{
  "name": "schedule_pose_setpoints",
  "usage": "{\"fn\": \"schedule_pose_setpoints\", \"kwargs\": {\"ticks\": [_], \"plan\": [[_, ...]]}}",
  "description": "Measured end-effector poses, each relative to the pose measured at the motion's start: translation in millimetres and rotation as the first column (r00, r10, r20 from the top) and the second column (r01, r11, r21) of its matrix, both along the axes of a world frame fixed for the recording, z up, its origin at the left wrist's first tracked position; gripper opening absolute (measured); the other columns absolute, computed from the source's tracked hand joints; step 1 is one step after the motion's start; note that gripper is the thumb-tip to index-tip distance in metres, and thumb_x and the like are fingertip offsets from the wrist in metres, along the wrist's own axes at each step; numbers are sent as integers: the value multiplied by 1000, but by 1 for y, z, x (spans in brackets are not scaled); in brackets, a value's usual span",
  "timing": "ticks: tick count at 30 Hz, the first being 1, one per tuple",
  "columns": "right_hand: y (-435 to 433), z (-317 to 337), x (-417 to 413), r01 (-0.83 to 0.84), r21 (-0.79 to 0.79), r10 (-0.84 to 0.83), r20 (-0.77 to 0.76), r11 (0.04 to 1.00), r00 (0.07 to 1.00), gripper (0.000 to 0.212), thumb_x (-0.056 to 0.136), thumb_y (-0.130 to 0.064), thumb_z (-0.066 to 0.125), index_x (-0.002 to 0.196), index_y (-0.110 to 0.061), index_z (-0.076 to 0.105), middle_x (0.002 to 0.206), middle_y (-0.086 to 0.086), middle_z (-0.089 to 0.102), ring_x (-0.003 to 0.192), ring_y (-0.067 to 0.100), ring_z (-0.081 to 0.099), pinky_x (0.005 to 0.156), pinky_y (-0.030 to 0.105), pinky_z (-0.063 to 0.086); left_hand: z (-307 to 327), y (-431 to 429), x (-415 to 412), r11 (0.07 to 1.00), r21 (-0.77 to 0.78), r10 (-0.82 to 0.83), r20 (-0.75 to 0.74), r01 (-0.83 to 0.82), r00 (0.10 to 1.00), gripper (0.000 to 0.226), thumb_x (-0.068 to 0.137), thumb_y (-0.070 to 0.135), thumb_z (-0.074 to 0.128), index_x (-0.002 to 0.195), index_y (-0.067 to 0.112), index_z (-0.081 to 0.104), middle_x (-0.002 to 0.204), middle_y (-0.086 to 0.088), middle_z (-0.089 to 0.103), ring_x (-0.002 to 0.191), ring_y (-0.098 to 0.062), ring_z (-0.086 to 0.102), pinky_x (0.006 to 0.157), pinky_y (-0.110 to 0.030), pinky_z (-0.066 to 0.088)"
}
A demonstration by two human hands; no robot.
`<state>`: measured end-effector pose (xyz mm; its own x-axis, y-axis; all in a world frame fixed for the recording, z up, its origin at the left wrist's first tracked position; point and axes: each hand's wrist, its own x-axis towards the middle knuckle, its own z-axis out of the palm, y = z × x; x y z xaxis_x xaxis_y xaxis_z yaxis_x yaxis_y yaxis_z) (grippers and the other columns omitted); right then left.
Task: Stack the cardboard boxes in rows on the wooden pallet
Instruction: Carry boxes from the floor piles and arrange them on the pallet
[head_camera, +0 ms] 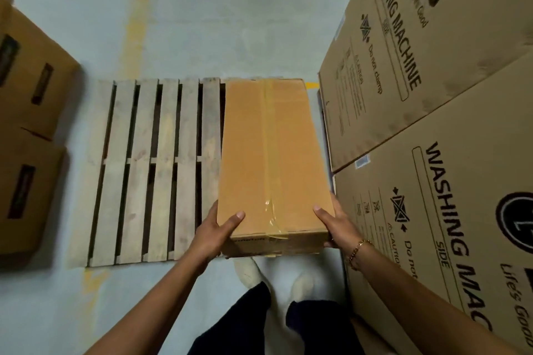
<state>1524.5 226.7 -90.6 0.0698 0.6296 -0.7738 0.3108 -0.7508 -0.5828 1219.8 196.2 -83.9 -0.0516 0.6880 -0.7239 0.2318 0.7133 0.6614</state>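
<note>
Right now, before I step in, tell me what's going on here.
A person holds a long brown cardboard box, taped along its top, lengthwise over the right edge of the grey slatted wooden pallet. The left hand grips its near left corner and the right hand its near right corner, thumbs on top. Whether the box already rests on the slats is unclear. Large printed washing machine cartons stand close on the right; smaller brown cartons stand to the left.
</note>
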Motion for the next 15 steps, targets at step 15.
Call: {"fn": "schedule_pose_setpoints", "kwargs": {"ticks": [15], "plan": [[84,-208,25,89,95,-82,-78,991,994,73,90,-43,68,153,-32,31,146,-6,50,132,14,49,115,39,38,-186,85,43,989,-94,118,58,-113,991,59,94,44,67,146,48,38,125,17,63,106,-7,64,68,-25,57]]}}
